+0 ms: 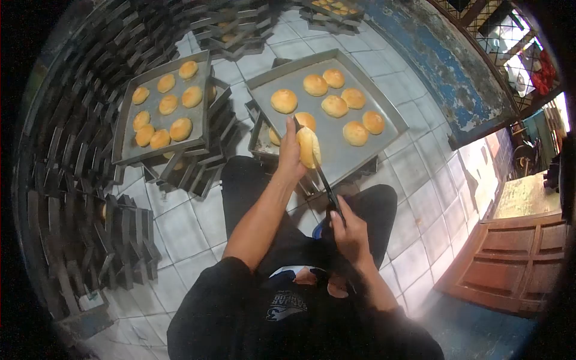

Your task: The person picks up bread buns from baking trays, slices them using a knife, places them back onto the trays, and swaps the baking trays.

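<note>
My left hand holds a golden bun tilted on its side over the near edge of a metal tray. In my right hand is the dark handle of a long knife. The blade runs up to the bun and lies against it; how deep it goes in I cannot tell. Several whole buns sit on this tray, one of them just behind the held bun. The tray rests on other trays in front of my knees.
A second tray of buns stands on a stack at the left. Tall stacks of metal trays line the left side and the back. A blue peeling panel is at the upper right, and a brown wooden door lies at the right.
</note>
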The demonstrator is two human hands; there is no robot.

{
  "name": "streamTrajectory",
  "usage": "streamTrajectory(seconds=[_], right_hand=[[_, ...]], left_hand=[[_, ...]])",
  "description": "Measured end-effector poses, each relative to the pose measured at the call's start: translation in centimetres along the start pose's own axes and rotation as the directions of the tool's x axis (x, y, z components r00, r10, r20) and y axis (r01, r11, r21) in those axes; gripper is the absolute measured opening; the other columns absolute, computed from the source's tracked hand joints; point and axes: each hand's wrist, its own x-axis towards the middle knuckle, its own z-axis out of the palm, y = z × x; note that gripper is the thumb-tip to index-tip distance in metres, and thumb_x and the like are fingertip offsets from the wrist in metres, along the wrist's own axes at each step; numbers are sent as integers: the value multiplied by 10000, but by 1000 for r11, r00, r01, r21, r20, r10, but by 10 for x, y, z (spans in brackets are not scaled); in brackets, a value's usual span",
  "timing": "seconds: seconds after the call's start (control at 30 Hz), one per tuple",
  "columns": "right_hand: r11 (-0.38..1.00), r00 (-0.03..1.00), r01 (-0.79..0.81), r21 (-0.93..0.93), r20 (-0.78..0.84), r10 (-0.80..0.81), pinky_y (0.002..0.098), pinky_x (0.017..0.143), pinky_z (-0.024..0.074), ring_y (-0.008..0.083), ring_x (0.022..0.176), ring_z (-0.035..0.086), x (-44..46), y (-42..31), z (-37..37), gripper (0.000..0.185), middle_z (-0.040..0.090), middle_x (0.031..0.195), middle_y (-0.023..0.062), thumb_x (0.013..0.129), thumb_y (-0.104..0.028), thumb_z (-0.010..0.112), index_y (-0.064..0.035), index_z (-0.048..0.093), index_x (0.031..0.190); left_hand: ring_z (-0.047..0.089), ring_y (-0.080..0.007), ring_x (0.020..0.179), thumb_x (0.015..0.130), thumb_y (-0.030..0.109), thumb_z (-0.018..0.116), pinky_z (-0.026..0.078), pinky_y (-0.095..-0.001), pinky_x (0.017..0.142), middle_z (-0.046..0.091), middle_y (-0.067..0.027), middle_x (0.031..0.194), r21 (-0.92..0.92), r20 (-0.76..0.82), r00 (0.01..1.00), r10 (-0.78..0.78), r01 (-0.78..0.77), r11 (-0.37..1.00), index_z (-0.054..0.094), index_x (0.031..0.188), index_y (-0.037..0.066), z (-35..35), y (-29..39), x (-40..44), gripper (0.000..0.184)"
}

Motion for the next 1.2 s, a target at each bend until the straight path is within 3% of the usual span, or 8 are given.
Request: streamTrajectory(seconds=[0.1,0.2,0.77,0.9,0.97,1.07,1.13,1.2], right_hand=[[998,994,63,-29,-85,-65,307,694,530,164,699,644,-6,18,7,407,676,795,124,1015,-106,607,22,583,1400],[992,999,-39,117,-33,43,410,813,563,425,927,725,30,-10,3,422,697,1053,297,996,-121,611,17,579,1394],[995,999,31,94,-46,-27,397,798,558,394,895,740,33,21,7,459,698,989,296,1004,-175,642,6,566,1418],[964,979,-191,185,112,173,358,777,556,259,852,743,-20,40,-15,457,725,930,218,1016,-221,635,-7,581,1415],[975,1000,1,224,8,-3,276,716,518,109,764,613,-48,69,-30,454,658,854,24,1035,-259,633,28,604,1385],[876,937,-330,353,12,349,355,745,546,249,830,714,-77,69,-68,447,708,920,174,1009,-233,612,-35,587,1408],[895,914,-339,290,-123,386,349,724,541,230,810,702,-78,112,-67,430,705,905,157,1006,-229,601,-33,601,1389],[974,916,-226,20,-337,219,344,674,527,218,720,663,-65,110,-67,376,682,835,123,992,-193,563,-20,639,1317]], left_hand=[[643,-143,745,960,708,559,541,-322,633,641,2,874,35,58,996,-73,71,997,621,1151,122,-12,-18,4,619],[643,-143,754,967,708,546,539,-324,631,641,2,879,44,55,995,-80,78,996,624,1167,121,1,-34,-10,625],[697,-217,898,1044,646,443,585,-399,774,689,-71,1032,77,-50,998,-42,45,996,593,1272,72,0,-28,4,636],[715,-219,876,1068,607,425,607,-395,720,688,-97,994,45,-173,985,25,-17,999,602,1197,36,17,-2,12,611],[718,-226,895,1070,599,430,616,-404,724,689,-107,1004,98,-177,984,28,-11,995,593,1223,32,10,-1,26,610],[714,-242,910,1084,558,444,590,-402,771,704,-112,1050,225,-130,991,29,1,974,625,1221,1,0,-17,41,601],[707,-259,930,1088,471,489,547,-411,836,718,-158,1114,698,-89,984,156,-50,714,659,1214,-37,-3,-31,41,551],[706,-275,942,1076,425,515,529,-413,853,715,-188,1138,819,51,938,344,-236,522,672,1207,-44,-13,-29,58,512]])
